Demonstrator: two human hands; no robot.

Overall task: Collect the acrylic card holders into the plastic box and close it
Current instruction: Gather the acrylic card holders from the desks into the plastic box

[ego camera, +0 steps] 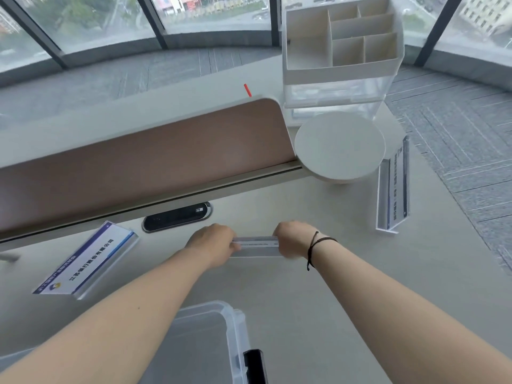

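While the card holder [255,246] is clamped at its two ends by the fingers of the left hand [214,243] and right hand [293,239] just above the desk [346,286], it is best kept level and drawn back to the plastic box [210,336] near the body.

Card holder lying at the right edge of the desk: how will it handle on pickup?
The right card holder is probably stiff: its long clear edges run straight. Likely slippery, since the acrylic looks smooth and glossy. It lies flat on the desk, so fingers may need to catch an edge; unlikely to roll.
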